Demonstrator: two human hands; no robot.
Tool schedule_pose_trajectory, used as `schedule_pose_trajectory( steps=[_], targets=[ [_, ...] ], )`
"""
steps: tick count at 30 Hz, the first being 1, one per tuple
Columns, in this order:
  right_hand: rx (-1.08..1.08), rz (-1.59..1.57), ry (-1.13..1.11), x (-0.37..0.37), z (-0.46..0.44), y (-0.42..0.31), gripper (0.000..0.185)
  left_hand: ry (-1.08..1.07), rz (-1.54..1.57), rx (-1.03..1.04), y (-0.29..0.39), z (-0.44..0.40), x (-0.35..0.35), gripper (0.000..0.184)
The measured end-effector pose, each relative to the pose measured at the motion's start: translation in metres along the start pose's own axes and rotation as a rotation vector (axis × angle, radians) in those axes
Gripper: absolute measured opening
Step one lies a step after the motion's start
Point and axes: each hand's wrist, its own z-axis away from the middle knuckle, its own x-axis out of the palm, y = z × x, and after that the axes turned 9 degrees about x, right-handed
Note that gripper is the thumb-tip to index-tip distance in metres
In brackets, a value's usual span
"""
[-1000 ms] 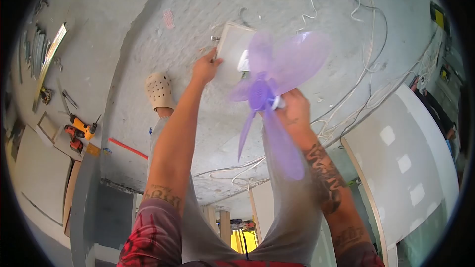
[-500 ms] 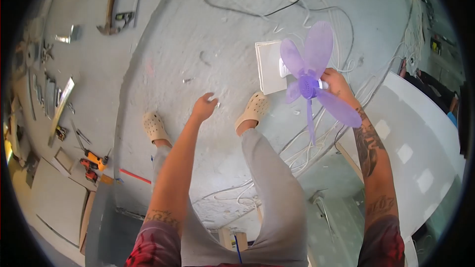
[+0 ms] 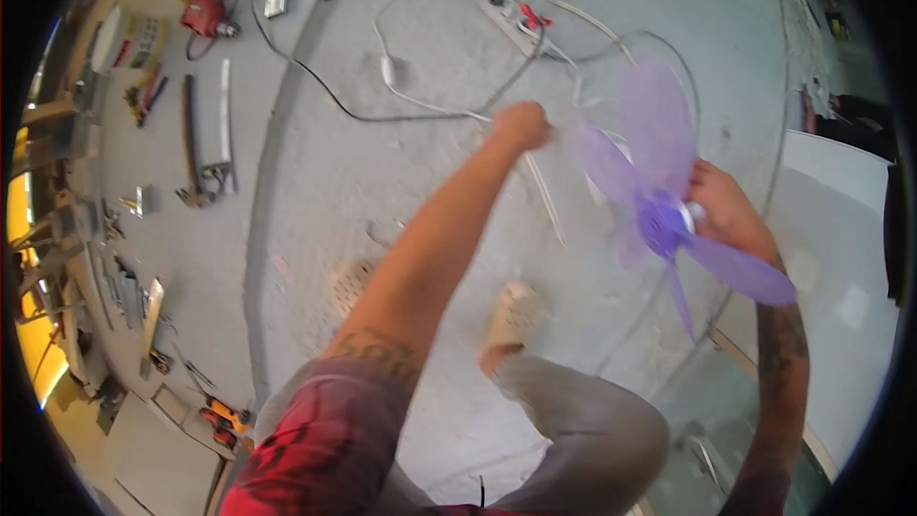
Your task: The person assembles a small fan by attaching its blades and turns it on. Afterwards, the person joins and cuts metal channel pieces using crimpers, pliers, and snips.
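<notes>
A hammer [image 3: 188,124] lies beside a metal ruler [image 3: 225,115], near a red drill [image 3: 202,15] and white tub [image 3: 113,43]

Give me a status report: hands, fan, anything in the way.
Right hand holding fan behind its blades. Left hand by cords, grip unclear. Power strip ahead, cords strewn around it, possible snag.

Fan [image 3: 659,215]: translucent pale-purple blades [image 3: 657,129], deeper violet hub [image 3: 661,232]. Near-left sleeve [image 3: 325,420]: red, black-patterned. Trousers [image 3: 597,425]: grey. Clogs [image 3: 513,315]: beige, hole-dotted. Far-left power tool [image 3: 202,15]: red. Floor [image 3: 334,172]: mottled grey.
</notes>
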Motion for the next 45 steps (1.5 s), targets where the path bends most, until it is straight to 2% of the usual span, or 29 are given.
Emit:
schedule_pose_trajectory(
  steps=[1, 3, 5, 7, 9, 10, 12, 14, 15, 17, 20, 22, 24, 26, 28, 29, 30, 31, 32, 34, 36, 38, 40, 41, 43, 45],
  targets=[
    [-0.007, -0.011, 0.045, 0.004, 0.000, -0.005, 0.035, -0.125, -0.100, -0.031, 0.013, -0.004, -0.005, 0.038],
    [0.054, -0.077, 0.020, 0.007, 0.011, -0.011, 0.030, -0.348, -0.090, 0.017, 0.021, -0.013, -0.016, 0.040],
    [0.035, -0.114, 0.075, 0.010, 0.015, -0.019, 0.028, -0.547, -0.107, 0.020, 0.014, -0.043, 0.008, 0.040],
    [0.044, -0.134, 0.120, 0.010, 0.032, -0.031, 0.026, -0.301, -0.352, 0.185, 0.016, -0.039, 0.017, 0.033],
    [0.109, -0.225, 0.196, 0.014, 0.047, -0.048, 0.026, -0.184, -0.497, 0.294, 0.016, -0.040, 0.017, 0.023],
    [0.136, -0.212, 0.223, 0.015, 0.054, -0.054, 0.026, -0.170, -0.526, 0.327, 0.017, -0.043, 0.015, 0.022],
    [0.032, -0.271, 0.332, 0.015, 0.061, -0.061, 0.027, -0.154, -0.559, 0.367, 0.020, -0.046, 0.008, 0.021],
    [0.085, -0.271, 0.293, 0.015, 0.061, -0.063, 0.032, -0.057, -0.530, 0.409, 0.025, -0.058, -0.006, 0.023],
    [0.124, -0.279, 0.237, 0.018, 0.059, -0.065, 0.037, -0.058, -0.533, 0.414, 0.034, -0.059, -0.015, 0.023],
    [0.186, -0.198, 0.211, 0.027, 0.051, -0.063, 0.035, 0.291, -0.178, 0.193, 0.058, -0.057, -0.033, 0.024],
    [0.085, -0.072, 0.268, 0.065, 0.035, -0.041, 0.034, 0.379, -0.062, 0.249, 0.061, -0.063, -0.039, 0.028],
    [0.299, -0.159, 0.347, 0.066, 0.021, -0.034, 0.025, 0.391, -0.092, 0.316, 0.066, -0.057, -0.057, 0.028],
    [0.287, -0.050, 0.354, 0.061, 0.013, -0.036, 0.024, 0.376, -0.115, 0.377, 0.061, -0.052, -0.075, 0.029],
    [0.286, 0.063, 0.346, 0.062, 0.010, -0.029, 0.022, 0.481, -0.141, 0.454, 0.043, -0.060, -0.105, 0.028],
    [0.146, 0.097, 0.560, 0.085, 0.008, -0.010, 0.023, 0.522, -0.137, 0.338, 0.019, -0.056, -0.143, 0.023],
    [0.134, 0.085, 0.548, 0.076, 0.005, -0.019, 0.023, 0.544, -0.136, 0.285, 0.003, -0.050, -0.160, 0.020],
    [0.264, 0.107, 0.373, 0.056, 0.006, -0.034, 0.025, 0.581, -0.207, 0.281, -0.028, -0.055, -0.168, 0.021],
    [0.392, 0.136, 0.200, 0.044, 0.003, -0.041, 0.028, 0.447, -0.317, 0.298, -0.060, -0.049, -0.172, 0.023],
    [0.386, 0.131, 0.198, 0.045, 0.000, -0.037, 0.028, 0.314, -0.425, 0.323, -0.088, -0.045, -0.178, 0.026],
    [0.098, 0.143, 0.332, 0.052, 0.008, -0.028, 0.027, -0.159, -0.661, 0.472, -0.139, -0.028, -0.171, 0.034],
    [0.143, 0.057, 0.398, 0.061, 0.012, -0.022, 0.031, -0.267, -0.838, 0.476, -0.160, 0.008, -0.160, 0.037],
    [0.206, -0.017, 0.470, 0.058, 0.020, -0.022, 0.035, -0.142, -0.826, 0.499, -0.177, 0.018, -0.149, 0.035],
    [0.452, -0.042, 0.275, 0.049, 0.019, -0.031, 0.044, -0.100, -0.846, 0.613, -0.187, 0.025, -0.152, 0.033],
    [0.464, -0.046, 0.268, 0.053, 0.022, -0.027, 0.044, -0.050, -0.864, 0.698, -0.189, 0.028, -0.151, 0.032],
    [0.463, -0.193, 0.318, 0.062, 0.023, -0.010, 0.051, -0.026, -0.804, 0.643, -0.182, 0.031, -0.154, 0.031],
    [0.470, -0.155, 0.295, 0.069, 0.026, 0.015, 0.052, 0.009, -0.749, 0.592, -0.171, 0.033, -0.168, 0.031]
  ],
)
